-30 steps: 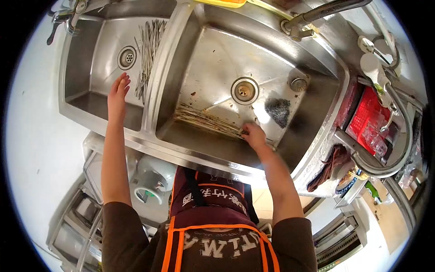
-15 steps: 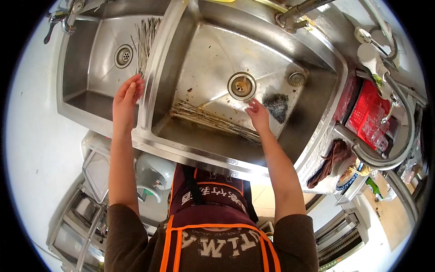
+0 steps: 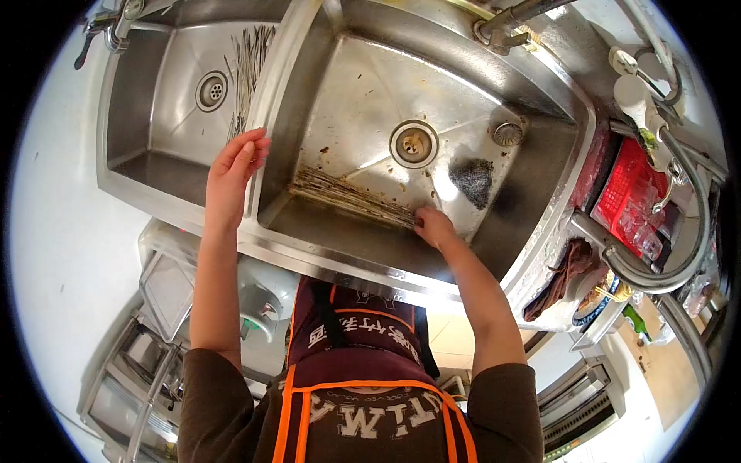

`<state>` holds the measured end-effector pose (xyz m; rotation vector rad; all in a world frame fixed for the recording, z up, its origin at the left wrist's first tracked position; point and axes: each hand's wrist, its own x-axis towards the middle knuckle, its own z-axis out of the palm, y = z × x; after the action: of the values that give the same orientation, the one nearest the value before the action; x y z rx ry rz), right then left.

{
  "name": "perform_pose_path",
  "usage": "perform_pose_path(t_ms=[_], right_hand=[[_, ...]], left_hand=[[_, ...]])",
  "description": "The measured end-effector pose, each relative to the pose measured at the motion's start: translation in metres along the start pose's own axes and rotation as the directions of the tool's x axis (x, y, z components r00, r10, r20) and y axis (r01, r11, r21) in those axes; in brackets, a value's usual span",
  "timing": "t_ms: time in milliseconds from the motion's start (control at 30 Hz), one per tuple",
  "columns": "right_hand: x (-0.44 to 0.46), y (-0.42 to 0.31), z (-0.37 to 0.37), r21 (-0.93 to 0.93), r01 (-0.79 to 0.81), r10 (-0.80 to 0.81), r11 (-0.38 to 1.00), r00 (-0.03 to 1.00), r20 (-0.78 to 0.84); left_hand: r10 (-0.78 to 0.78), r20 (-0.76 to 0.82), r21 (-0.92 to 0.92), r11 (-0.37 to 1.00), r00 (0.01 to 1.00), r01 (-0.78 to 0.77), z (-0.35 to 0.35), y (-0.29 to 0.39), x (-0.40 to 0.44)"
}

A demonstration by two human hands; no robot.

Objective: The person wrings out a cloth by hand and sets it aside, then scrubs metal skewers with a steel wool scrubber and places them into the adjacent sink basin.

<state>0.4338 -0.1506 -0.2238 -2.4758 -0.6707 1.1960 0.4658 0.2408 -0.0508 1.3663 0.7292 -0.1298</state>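
A bundle of thin skewers (image 3: pixel 351 199) lies along the near wall of the large sink basin (image 3: pixel 370 92). At its right end my right hand (image 3: pixel 434 227) is closed, its fingers around the skewer ends; the fingertips are partly hidden. Above the divider between the basins, my left hand (image 3: pixel 234 171) hangs with loosely curved fingers and nothing visible in it. More skewers (image 3: pixel 248 73) lie in the small left basin (image 3: pixel 181 65), just beyond that hand.
A dark scouring pad (image 3: pixel 471 181) lies right of the large basin's drain (image 3: pixel 414 144). Food scraps dot the basin floor. Faucets stand at the back. To the right are a brown cloth (image 3: pixel 562 278), a red basket (image 3: pixel 624 193) and a curved metal pipe (image 3: pixel 656 282).
My right hand has moved down and left onto the skewer ends and closed there. My left hand has shifted right, from the small basin's edge to over the divider.
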Motion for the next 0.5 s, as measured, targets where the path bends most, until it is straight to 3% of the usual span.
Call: perform_pose_path(t_ms=[67, 167, 267, 400, 467, 500], right_hand=[[-0.002, -0.008, -0.004, 0.204, -0.057, 0.049, 0.977, 0.998, 0.042], [-0.004, -0.021, -0.009, 0.256, -0.033, 0.021, 0.966, 0.999, 0.049], [-0.009, -0.043, -0.033, 0.136, -0.068, 0.052, 0.988, 0.992, 0.119], [-0.033, -0.056, -0.070, 0.124, -0.089, 0.082, 0.988, 0.995, 0.059], [-0.042, -0.045, -0.076, 0.478, -0.097, 0.122, 0.873, 0.992, -0.023], [-0.043, -0.048, -0.082, 0.474, -0.098, 0.127, 0.875, 0.992, -0.029]], left_hand=[[-0.003, 0.012, -0.008, 1.000, 1.000, 0.003, 0.002, 0.000, 0.000], [-0.014, 0.027, -0.032, 0.999, 1.000, 0.015, 0.008, -0.001, -0.004], [-0.038, 0.050, 0.019, 0.999, 0.998, 0.037, 0.020, -0.001, -0.010], [-0.080, 0.155, 0.004, 0.997, 0.985, 0.080, 0.037, 0.001, -0.032], [-0.158, 0.234, 0.007, 0.987, 0.959, 0.161, 0.044, -0.003, -0.046], [-0.181, 0.298, -0.060, 0.976, 0.937, 0.208, 0.048, -0.012, -0.051]])
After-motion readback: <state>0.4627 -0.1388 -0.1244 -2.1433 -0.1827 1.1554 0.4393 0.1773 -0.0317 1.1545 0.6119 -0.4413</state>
